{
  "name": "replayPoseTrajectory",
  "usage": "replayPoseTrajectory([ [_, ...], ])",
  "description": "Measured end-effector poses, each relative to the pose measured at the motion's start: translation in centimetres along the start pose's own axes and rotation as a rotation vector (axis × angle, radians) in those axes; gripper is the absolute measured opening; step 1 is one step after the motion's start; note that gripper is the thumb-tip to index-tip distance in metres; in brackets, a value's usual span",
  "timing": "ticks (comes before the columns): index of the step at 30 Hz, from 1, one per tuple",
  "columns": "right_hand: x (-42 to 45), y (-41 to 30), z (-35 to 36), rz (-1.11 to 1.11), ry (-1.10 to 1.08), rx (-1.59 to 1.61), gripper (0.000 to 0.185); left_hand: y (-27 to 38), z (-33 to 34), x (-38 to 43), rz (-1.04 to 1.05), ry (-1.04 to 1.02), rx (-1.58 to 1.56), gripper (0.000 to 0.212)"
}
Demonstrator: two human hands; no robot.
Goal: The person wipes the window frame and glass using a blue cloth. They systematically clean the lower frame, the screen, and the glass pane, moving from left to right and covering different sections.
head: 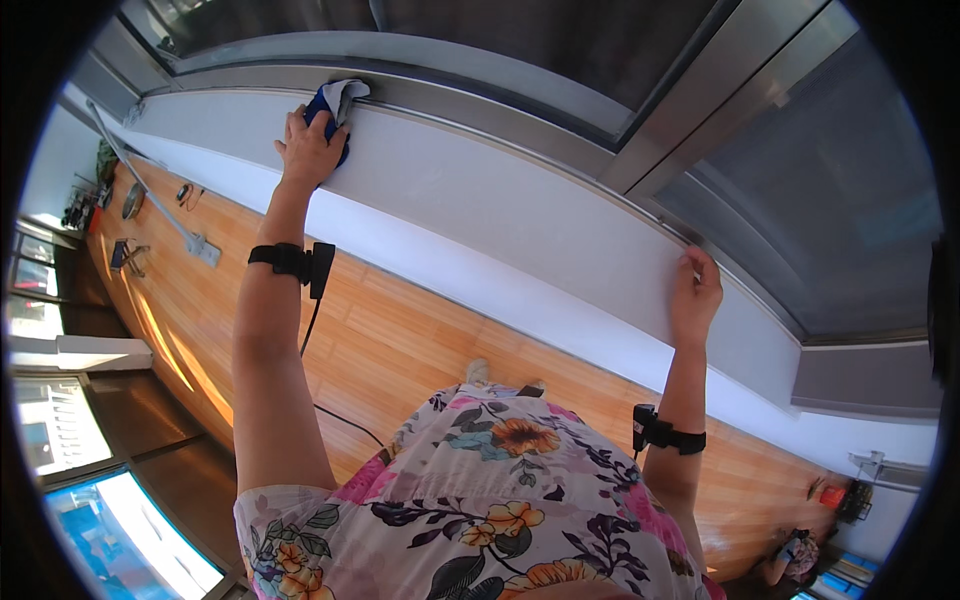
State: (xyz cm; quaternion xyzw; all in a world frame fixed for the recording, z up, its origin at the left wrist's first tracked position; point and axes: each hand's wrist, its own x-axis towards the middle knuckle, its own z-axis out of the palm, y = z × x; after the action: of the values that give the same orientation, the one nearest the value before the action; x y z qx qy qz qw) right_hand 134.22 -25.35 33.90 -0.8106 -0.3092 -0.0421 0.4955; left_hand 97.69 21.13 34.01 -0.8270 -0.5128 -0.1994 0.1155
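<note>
My left hand (309,150) presses a blue and white cloth (343,97) down on the white window sill (465,180), against the metal frame's lower rail. Part of the cloth is folded over, its pale side up. Farther right, my right hand (697,292) is raised over the sill close to the metal window frame (630,172). Its fingers curl in toward the thumb, slightly blurred, and I see nothing held in them. Each forearm wears a black strap with a small device, the left strap (277,257) and the right strap (679,439).
A flat mop (201,247) leans at the left with its head on the wooden floor (420,330). Small items, including a folding stool (129,255), stand beyond it. A black cable (345,424) runs beside my body. Another person (799,555) is low down at far right.
</note>
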Motion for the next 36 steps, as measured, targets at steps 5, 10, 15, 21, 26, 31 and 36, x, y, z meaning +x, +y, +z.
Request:
replayPoseTrajectory([
  [5,0.1,-0.7,0.4,0.01,0.01,0.011,0.018,-0.2,1.1,0.3,-0.048,-0.032,-0.282,0.045],
  [10,0.1,-0.2,0.3,0.016,-0.038,0.028,0.019,16.3,-3.3,-7.7,0.472,0.083,-0.593,0.036],
  [15,0.5,0.3,0.7,-0.089,-0.02,0.036,0.019,29.8,-8.3,-15.6,0.731,0.015,-0.809,0.049],
  [21,-0.4,0.6,0.0,-0.13,-0.089,0.032,0.02,32.5,-8.9,-17.3,0.797,-0.113,-0.809,0.048],
  [26,-1.0,0.2,-0.1,-0.205,-0.115,0.01,0.021,27.3,-6.3,-12.5,0.645,-0.03,-0.772,0.034],
  [31,-1.2,-0.4,0.1,-0.218,-0.119,-0.121,0.019,16.6,-3.2,-4.9,0.534,-0.011,-0.574,0.029],
  [36,-1.0,0.0,0.1,-0.198,-0.097,-0.217,0.018,3.0,1.6,1.0,0.286,0.079,-0.394,0.037],
])
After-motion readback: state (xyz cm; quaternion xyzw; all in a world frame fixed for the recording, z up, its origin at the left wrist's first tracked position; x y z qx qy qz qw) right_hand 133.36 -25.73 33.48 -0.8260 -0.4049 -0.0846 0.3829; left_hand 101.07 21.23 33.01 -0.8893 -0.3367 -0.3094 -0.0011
